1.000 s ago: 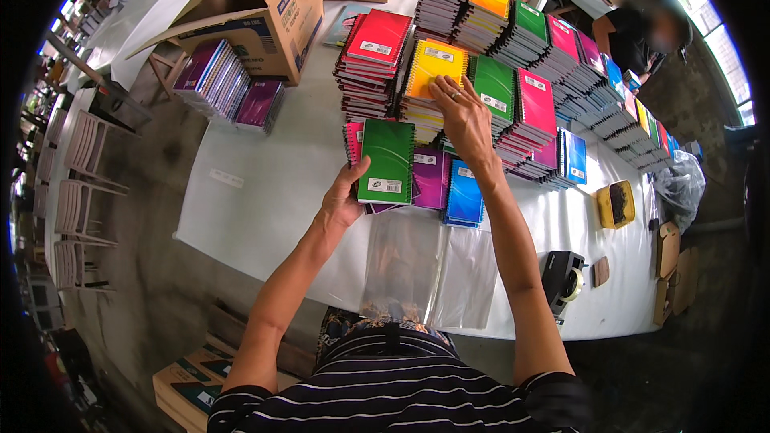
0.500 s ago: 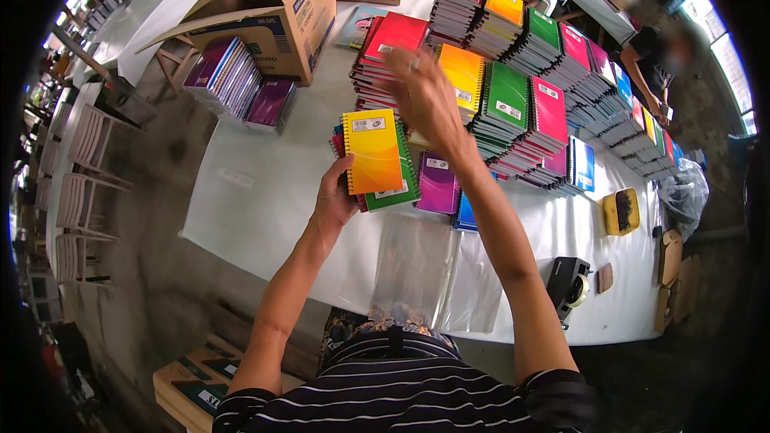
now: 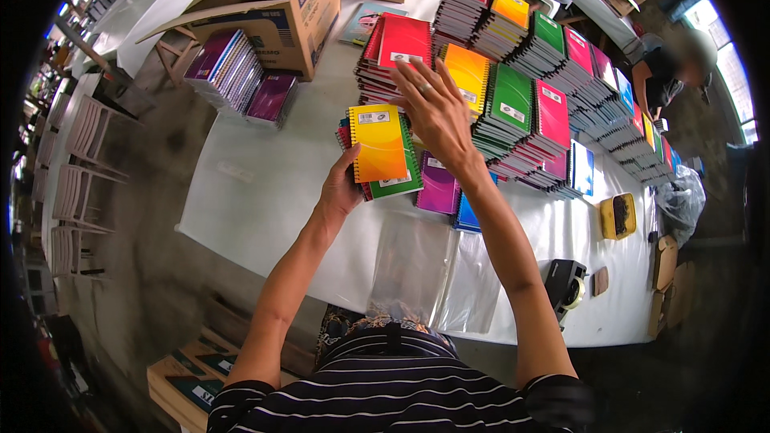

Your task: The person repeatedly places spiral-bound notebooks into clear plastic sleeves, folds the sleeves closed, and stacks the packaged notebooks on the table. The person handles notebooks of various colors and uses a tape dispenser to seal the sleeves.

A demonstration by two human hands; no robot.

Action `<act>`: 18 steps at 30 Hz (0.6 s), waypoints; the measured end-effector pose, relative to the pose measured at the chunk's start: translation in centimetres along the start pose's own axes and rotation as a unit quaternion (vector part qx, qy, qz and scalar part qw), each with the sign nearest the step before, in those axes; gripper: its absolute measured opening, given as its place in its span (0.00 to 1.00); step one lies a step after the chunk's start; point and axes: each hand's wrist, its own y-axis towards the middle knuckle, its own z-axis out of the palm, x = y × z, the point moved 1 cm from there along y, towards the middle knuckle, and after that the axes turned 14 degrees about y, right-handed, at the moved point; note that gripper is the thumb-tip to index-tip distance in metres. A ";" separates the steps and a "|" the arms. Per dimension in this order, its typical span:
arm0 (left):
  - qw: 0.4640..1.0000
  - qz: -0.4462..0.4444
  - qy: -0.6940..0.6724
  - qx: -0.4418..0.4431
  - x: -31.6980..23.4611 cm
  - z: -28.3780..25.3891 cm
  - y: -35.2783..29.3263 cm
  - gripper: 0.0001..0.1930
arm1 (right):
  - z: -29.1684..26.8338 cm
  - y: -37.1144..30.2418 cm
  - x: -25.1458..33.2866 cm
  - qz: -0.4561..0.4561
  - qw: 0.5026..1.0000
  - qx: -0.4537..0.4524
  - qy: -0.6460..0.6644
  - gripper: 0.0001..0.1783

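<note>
My left hand [image 3: 342, 183] holds the yellow notebook [image 3: 380, 147] atop a green one [image 3: 411, 174], near the red stack [image 3: 405, 34]. My right hand [image 3: 441, 119], spread wide, overlaps that stack; whether they touch, I can't tell.

Daylight is glowing at the edges of a dim room.
A tall bright window [image 3: 735, 84] is shining at the far right, and a white table [image 3: 241, 216] is catching pale reflections along its right side. Grey, stained floor [image 3: 152, 273] is stretching down the left, where white slatted chairs [image 3: 80, 180] are standing in a row. Another pale table [image 3: 172, 12] is running toward the upper left, while shadow is darkening the lower right.
</note>
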 end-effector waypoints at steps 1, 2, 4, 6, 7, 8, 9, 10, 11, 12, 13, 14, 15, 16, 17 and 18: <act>1.000 -0.003 0.006 -0.003 0.3 0.3 0.3 0.32 | 0.6 0.2 -0.5 0.012 1.000 0.009 -0.028 0.20; 1.000 -0.008 0.013 -0.002 0.6 0.9 0.7 0.32 | 1.6 0.2 -2.1 0.026 0.998 0.016 -0.060 0.21; 1.000 -0.009 0.015 0.005 1.2 1.4 1.0 0.33 | 3.0 0.3 -4.7 0.041 0.997 0.041 -0.059 0.21; 1.000 -0.015 0.019 0.019 1.3 1.6 1.2 0.33 | 2.4 0.1 -6.4 0.057 0.996 0.055 -0.049 0.22; 0.999 -0.020 0.020 0.018 1.1 1.4 0.9 0.32 | 2.2 0.3 -6.1 0.063 0.995 0.066 -0.031 0.22; 0.999 -0.021 0.019 0.019 0.9 1.1 0.7 0.32 | 1.4 1.0 -5.3 0.044 0.999 0.012 -0.010 0.24; 1.000 -0.009 0.006 0.016 1.0 0.8 0.5 0.33 | 0.3 1.0 -4.2 0.037 0.999 -0.004 -0.003 0.24; 1.000 0.005 -0.006 0.014 1.0 0.4 0.4 0.33 | -1.4 1.0 -1.9 0.029 0.999 -0.021 0.004 0.23; 1.000 0.016 -0.018 0.016 1.1 0.2 0.6 0.33 | -2.9 0.1 0.1 0.023 0.999 -0.039 0.006 0.22; 0.999 0.017 -0.029 0.029 1.3 0.0 0.9 0.33 | -3.2 -2.3 1.4 0.008 1.000 -0.006 0.010 0.20; 0.998 0.016 -0.041 0.040 1.7 -0.5 1.1 0.33 | -2.9 -5.1 2.8 -0.005 0.999 0.028 0.016 0.19; 0.997 0.012 -0.055 0.050 2.2 -0.9 1.2 0.33 | -2.7 -7.2 4.8 -0.003 0.993 0.111 0.031 0.20; 0.997 -0.037 -0.064 0.033 2.4 -0.7 0.8 0.32 | -2.3 -9.2 6.3 0.002 0.980 0.193 0.049 0.21; 0.998 -0.050 -0.029 0.034 2.8 -1.1 0.4 0.32 | -2.2 -10.8 6.8 0.038 0.980 0.159 0.115 0.22; 0.997 -0.062 0.008 0.037 3.1 -1.5 0.1 0.31 | -1.9 -12.2 6.8 0.072 0.974 0.120 0.178 0.23; 0.997 -0.069 0.012 0.020 3.7 -1.7 -0.3 0.30 | -1.6 -13.7 6.8 0.106 0.962 0.080 0.240 0.23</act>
